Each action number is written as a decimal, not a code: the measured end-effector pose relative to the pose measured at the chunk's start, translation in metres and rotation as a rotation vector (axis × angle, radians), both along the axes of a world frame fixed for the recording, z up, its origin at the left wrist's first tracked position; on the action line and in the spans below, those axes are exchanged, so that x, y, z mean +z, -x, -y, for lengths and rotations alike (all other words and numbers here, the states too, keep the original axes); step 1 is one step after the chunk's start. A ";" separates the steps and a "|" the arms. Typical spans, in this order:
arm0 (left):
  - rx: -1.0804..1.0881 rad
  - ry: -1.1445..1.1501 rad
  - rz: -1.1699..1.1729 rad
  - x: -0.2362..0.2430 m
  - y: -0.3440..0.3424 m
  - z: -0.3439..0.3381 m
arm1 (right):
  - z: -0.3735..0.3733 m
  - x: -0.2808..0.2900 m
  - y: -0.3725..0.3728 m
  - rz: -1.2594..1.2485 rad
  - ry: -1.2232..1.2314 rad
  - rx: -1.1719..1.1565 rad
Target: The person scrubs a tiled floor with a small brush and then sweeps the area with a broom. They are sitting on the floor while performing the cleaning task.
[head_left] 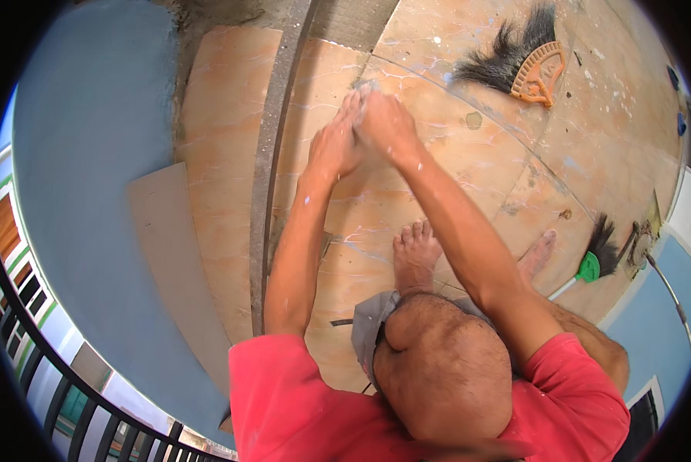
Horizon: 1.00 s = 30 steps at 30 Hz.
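Observation:
My left hand point(336, 145) and my right hand point(388, 127) are pressed together above the tiled floor, both with curled fingers. A small greyish bit point(367, 87) shows at the fingertips, too blurred and covered to name. Both arms stretch forward from red sleeves, with pale specks on the skin. Left of my left hand runs a long, dark speckled strip point(273, 146). Beneath the hands lie orange-beige marbled tiles point(445, 165) with whitish smears and spots.
At the far right lies an orange broom head point(542, 73) with black bristles. A green broom point(588, 267) rests nearer, by the blue wall on the right. On the left stand a blue wall point(91, 177), a flat grey board point(177, 254) and a dark railing point(60, 377). My bare foot point(417, 258) is close by.

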<state>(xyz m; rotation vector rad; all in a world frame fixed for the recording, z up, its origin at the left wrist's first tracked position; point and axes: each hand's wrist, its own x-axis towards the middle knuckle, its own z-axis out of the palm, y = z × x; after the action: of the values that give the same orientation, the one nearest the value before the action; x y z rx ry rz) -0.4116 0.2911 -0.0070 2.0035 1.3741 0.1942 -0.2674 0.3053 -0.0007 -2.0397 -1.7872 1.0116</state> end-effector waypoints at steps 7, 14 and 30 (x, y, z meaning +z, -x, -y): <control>-0.011 0.193 -0.109 0.020 0.002 0.072 | 0.078 0.013 -0.005 -0.028 0.120 0.021; 0.012 0.077 -0.076 0.001 -0.001 0.026 | 0.023 0.017 0.001 -0.004 0.113 0.039; -0.019 0.151 -0.082 0.010 -0.015 0.016 | 0.014 0.010 -0.022 0.040 0.014 0.057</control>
<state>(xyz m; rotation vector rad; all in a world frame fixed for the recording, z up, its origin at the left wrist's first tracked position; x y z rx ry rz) -0.3961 0.2753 0.0035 1.9169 1.3773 -0.0012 -0.2452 0.2918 0.0093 -2.0419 -1.8730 1.0084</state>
